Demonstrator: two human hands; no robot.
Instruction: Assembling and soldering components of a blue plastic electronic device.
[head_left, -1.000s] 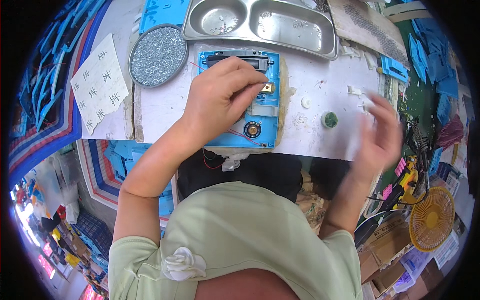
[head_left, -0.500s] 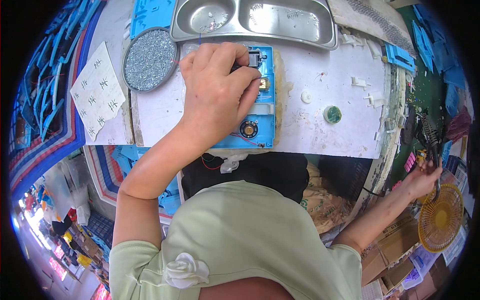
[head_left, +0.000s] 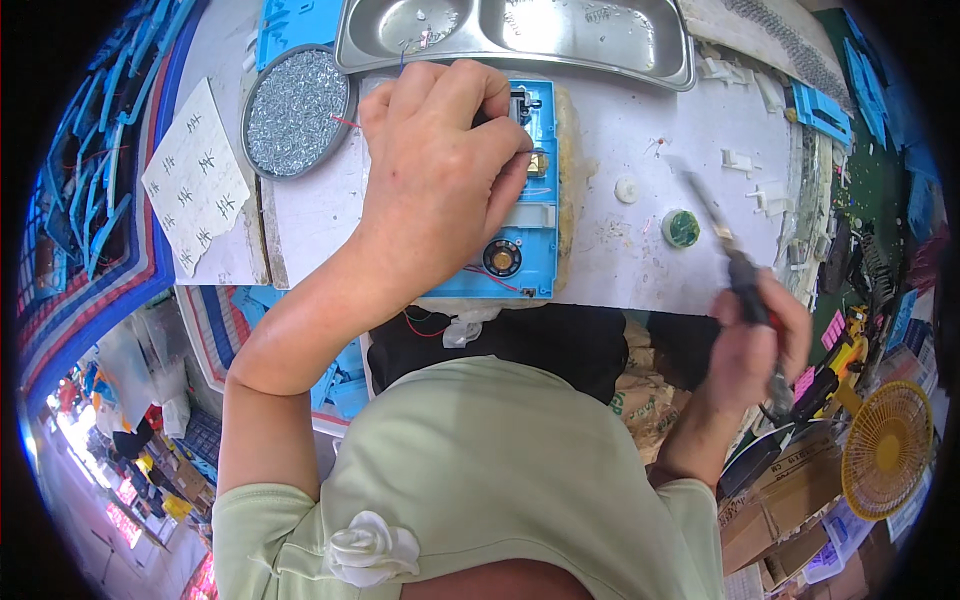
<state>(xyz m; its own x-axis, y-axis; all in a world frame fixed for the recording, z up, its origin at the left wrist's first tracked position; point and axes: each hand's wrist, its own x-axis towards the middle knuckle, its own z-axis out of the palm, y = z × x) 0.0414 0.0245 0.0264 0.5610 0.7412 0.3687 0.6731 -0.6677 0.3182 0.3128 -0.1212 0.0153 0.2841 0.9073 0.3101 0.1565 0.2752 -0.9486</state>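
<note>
Your right hand wraps the soldering iron by its handle, likely the cool hold. Your left hand, fingers narrow, contents unclear, partly covers the blue housing on the worktop: probably light, brittle plastic.

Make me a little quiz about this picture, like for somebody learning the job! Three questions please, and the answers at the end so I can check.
1. Which hand is holding the black-handled tool?

2. True or false: the round dish of small metal pieces sits to the left of the blue case.

3. Pick one. The left hand is over:
A) the steel tray
B) the blue case
C) the sheet of paper

Key:
1. The right hand.
2. True.
3. B.
</note>
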